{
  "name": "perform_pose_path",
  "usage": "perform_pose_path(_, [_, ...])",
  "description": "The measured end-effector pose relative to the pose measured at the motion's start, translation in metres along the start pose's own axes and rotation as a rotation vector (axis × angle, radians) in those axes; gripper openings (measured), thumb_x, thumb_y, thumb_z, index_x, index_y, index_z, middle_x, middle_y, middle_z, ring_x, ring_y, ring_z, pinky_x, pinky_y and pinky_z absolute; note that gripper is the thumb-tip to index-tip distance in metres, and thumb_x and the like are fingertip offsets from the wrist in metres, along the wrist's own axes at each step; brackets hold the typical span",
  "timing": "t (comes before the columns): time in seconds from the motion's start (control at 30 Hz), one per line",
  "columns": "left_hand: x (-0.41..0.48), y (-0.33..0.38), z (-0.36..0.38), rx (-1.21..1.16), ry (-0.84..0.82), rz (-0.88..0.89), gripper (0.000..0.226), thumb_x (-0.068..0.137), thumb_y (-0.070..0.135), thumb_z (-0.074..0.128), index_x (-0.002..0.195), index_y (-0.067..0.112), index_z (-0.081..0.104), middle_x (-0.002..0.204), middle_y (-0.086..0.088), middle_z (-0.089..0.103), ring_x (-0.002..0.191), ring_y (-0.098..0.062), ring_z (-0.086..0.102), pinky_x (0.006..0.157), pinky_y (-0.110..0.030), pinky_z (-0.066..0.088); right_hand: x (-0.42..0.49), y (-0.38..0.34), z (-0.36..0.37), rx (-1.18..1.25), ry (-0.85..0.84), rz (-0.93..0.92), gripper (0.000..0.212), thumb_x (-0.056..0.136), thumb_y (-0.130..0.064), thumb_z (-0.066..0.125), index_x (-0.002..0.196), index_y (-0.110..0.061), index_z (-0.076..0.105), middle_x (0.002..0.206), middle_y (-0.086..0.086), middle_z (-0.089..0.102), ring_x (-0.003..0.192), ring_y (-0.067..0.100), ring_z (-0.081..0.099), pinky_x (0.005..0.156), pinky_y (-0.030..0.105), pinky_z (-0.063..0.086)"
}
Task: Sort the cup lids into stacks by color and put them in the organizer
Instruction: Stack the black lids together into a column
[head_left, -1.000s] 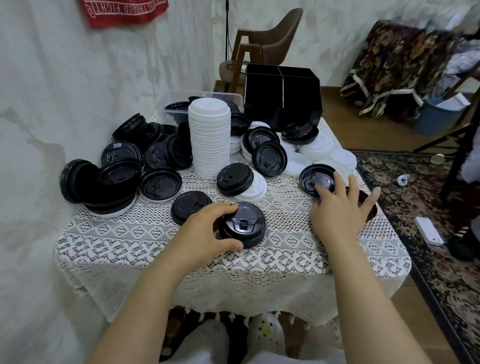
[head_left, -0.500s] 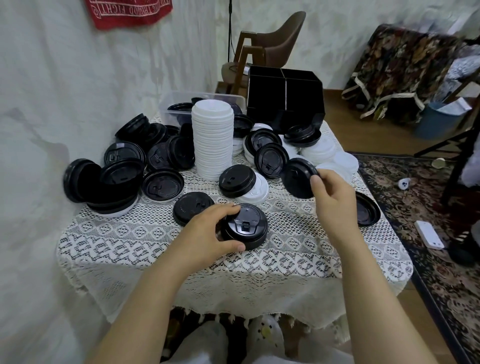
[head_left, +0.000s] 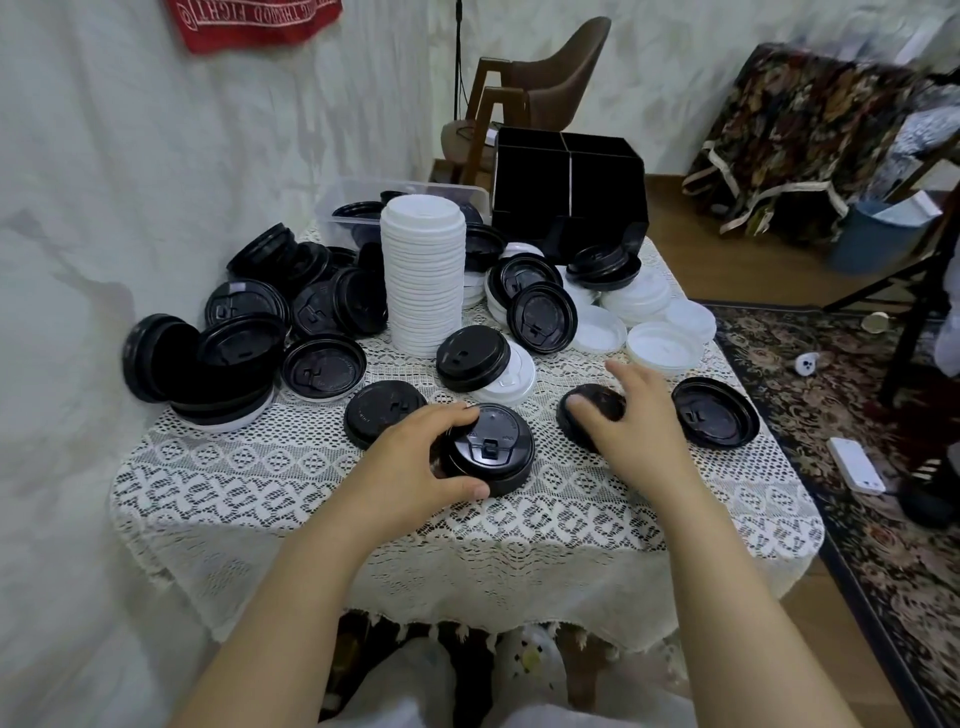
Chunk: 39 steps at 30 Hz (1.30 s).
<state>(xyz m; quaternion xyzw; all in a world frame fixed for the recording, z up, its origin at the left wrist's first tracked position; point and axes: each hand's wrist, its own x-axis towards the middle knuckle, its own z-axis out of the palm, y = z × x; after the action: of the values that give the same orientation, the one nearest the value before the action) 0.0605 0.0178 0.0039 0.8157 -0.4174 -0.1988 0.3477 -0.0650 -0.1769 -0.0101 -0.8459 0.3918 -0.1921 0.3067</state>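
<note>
On the head camera I see my left hand (head_left: 415, 460) curled round a short black lid stack (head_left: 493, 452) near the front of the lace tablecloth (head_left: 311, 499). My right hand (head_left: 634, 415), well clear of the left, grips a single black lid (head_left: 605, 400), blurred, just beside that stack. The tall white lid stack (head_left: 423, 275) and the black organizer (head_left: 566, 192) stand farther back.

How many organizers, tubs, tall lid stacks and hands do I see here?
Black organizer: 1
Clear plastic tub: 1
Tall stack of white lids: 1
Hands: 2, the left hand gripping a black lid stack, the right hand holding a black lid
Total: 5
The loose lids overlap too much to count.
</note>
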Motion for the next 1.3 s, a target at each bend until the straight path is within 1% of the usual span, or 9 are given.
perform_pose_path(0.17, [0.001, -0.001, 0.000, 0.003, -0.004, 0.003, 0.076, 0.074, 0.028, 0.081, 0.140, 0.035, 0.043, 0.141, 0.022, 0.038, 0.118, 0.006, 0.032, 0.102, -0.017, 0.024, -0.009, -0.003, 0.014, -0.415, 0.016, 0.092, 0.094, 0.083, -0.071, 0.052, 0.151, -0.014, 0.020, 0.146, 0.017, 0.031, 0.135, 0.034, 0.026, 0.109, 0.044, 0.027])
perform_pose_path(0.37, [0.001, -0.002, 0.000, -0.005, -0.008, 0.009, 0.076, 0.074, 0.028, 0.081, 0.140, 0.034, 0.044, 0.140, 0.021, 0.041, 0.117, 0.006, 0.034, 0.098, -0.015, 0.025, -0.007, 0.003, 0.007, 0.002, -0.170, 0.008, 0.088, 0.070, -0.031, 0.068, 0.146, -0.036, 0.024, 0.137, 0.000, 0.039, 0.130, 0.030, 0.035, 0.105, 0.055, 0.037])
perform_pose_path(0.43, [0.001, -0.002, 0.000, -0.002, -0.011, 0.007, 0.076, 0.074, 0.027, 0.081, 0.140, 0.034, 0.044, 0.138, 0.022, 0.041, 0.116, 0.006, 0.034, 0.097, -0.015, 0.025, -0.009, 0.008, 0.005, 0.017, -0.195, -0.016, 0.089, 0.073, -0.028, 0.070, 0.147, -0.038, 0.021, 0.145, -0.002, 0.031, 0.136, 0.029, 0.026, 0.109, 0.055, 0.034])
perform_pose_path(0.5, [0.001, -0.002, 0.000, 0.000, -0.011, 0.012, 0.075, 0.075, 0.027, 0.081, 0.140, 0.033, 0.044, 0.138, 0.021, 0.041, 0.116, 0.006, 0.034, 0.097, -0.015, 0.025, -0.010, 0.013, 0.006, -0.061, -0.155, -0.026, 0.091, 0.080, -0.040, 0.073, 0.151, -0.030, 0.017, 0.155, 0.002, 0.021, 0.143, 0.025, 0.016, 0.117, 0.047, 0.022])
perform_pose_path(0.6, [0.001, -0.002, 0.000, -0.002, -0.012, 0.011, 0.075, 0.075, 0.026, 0.081, 0.140, 0.033, 0.044, 0.139, 0.020, 0.041, 0.116, 0.006, 0.034, 0.097, -0.015, 0.025, -0.010, 0.015, 0.006, -0.086, -0.101, -0.032, 0.091, 0.079, -0.050, 0.072, 0.150, -0.021, 0.023, 0.148, 0.005, 0.034, 0.139, 0.024, 0.025, 0.115, 0.041, 0.025])
perform_pose_path(0.77, [0.003, -0.004, 0.001, 0.005, -0.015, -0.002, 0.079, 0.074, 0.028, 0.082, 0.141, 0.036, 0.041, 0.142, 0.018, 0.042, 0.118, 0.004, 0.035, 0.100, -0.018, 0.026, -0.012, 0.013, 0.002, 0.072, -0.034, -0.126, 0.072, 0.079, -0.031, 0.077, 0.141, -0.021, 0.042, 0.131, -0.005, 0.048, 0.124, 0.015, 0.044, 0.106, 0.030, 0.036])
perform_pose_path(0.9, [0.005, -0.008, 0.003, -0.043, -0.012, -0.032, 0.093, 0.069, 0.030, 0.085, 0.145, 0.039, 0.033, 0.143, 0.017, 0.044, 0.133, -0.006, 0.039, 0.110, -0.027, 0.030, -0.019, -0.003, 0.000, 0.256, -0.032, -0.235, 0.067, 0.079, -0.021, 0.077, 0.139, -0.025, 0.047, 0.134, -0.011, 0.046, 0.122, 0.003, 0.043, 0.102, 0.009, 0.031])
perform_pose_path(1.0, [0.006, -0.009, 0.003, -0.059, -0.009, -0.023, 0.100, 0.068, 0.027, 0.086, 0.148, 0.037, 0.026, 0.145, 0.019, 0.041, 0.132, 0.000, 0.036, 0.110, -0.024, 0.027, -0.029, -0.015, 0.008, 0.264, -0.146, -0.300, 0.069, 0.078, -0.021, 0.077, 0.139, -0.030, 0.046, 0.139, -0.016, 0.041, 0.127, -0.004, 0.036, 0.099, -0.001, 0.023])
perform_pose_path(1.3, [0.006, -0.009, 0.003, -0.086, -0.006, -0.018, 0.107, 0.068, 0.022, 0.087, 0.150, 0.036, 0.019, 0.138, 0.023, 0.040, 0.119, 0.008, 0.033, 0.102, -0.017, 0.025, -0.039, -0.034, 0.025, 0.218, -0.351, -0.357, 0.074, 0.071, -0.033, 0.062, 0.143, -0.031, 0.043, 0.149, -0.013, 0.032, 0.139, 0.000, 0.027, 0.117, 0.027, 0.026])
